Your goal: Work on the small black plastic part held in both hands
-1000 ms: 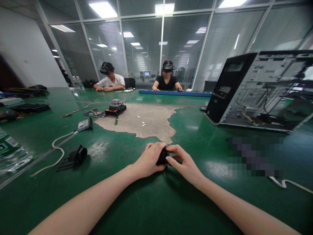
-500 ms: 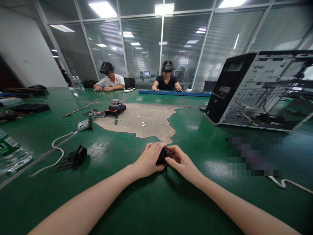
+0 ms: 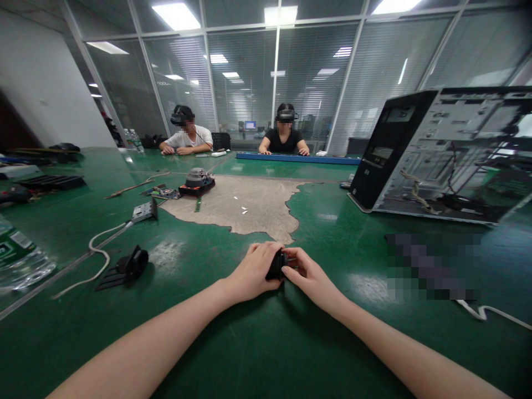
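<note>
A small black part (image 3: 275, 266) sits between my two hands above the green table, in the middle of the view. Wrapped over its left side and top is my left hand (image 3: 256, 266), the thumb beneath. From the right, my right hand (image 3: 305, 269) pinches its right end with thumb and bent fingertips. Much of the part lies under my fingers, so its exact kind does not show. To the left of my hands lies a black plastic bracket (image 3: 127, 267) with a round end and slats.
An opened black computer case (image 3: 390, 149) stands at right, near a pixelated object (image 3: 432, 266) with a white cable. At left are a water bottle (image 3: 19, 255), a small metal box (image 3: 144, 210) and a cooler fan (image 3: 197, 180). Two people sit across the green table (image 3: 233, 343).
</note>
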A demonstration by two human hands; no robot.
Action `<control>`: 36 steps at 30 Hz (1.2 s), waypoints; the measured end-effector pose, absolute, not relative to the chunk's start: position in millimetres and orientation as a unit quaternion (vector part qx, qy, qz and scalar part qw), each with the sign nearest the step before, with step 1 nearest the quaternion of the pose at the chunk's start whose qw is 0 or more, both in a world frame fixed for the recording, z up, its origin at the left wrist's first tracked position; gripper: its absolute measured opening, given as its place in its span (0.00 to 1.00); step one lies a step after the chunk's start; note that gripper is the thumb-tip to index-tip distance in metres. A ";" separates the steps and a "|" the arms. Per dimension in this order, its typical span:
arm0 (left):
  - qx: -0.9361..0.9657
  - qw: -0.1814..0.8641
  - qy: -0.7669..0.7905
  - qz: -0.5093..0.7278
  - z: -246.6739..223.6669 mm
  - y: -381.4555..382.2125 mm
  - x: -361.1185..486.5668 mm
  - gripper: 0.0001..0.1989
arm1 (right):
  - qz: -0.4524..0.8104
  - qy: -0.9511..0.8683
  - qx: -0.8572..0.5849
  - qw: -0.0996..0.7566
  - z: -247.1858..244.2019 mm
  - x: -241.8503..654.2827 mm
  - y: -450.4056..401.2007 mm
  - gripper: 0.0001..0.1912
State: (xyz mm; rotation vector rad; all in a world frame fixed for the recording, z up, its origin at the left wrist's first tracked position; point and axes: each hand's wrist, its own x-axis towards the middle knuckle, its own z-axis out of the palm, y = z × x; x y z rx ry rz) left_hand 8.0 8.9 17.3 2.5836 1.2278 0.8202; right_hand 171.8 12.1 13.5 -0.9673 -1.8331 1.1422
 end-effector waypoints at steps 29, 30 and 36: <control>0.865 0.078 0.414 0.273 16.6 9.2 8.0 0.28 | 0.442 -0.716 -0.384 0.381 14.8 172.9 11.8 0.11; 0.865 0.077 0.413 0.274 16.4 9.3 7.9 0.29 | 0.444 -0.715 -0.378 0.385 14.6 173.3 11.7 0.11; 0.865 0.076 0.407 0.283 16.6 9.3 8.3 0.28 | 0.411 -0.720 -0.353 0.433 10.5 175.1 13.9 0.07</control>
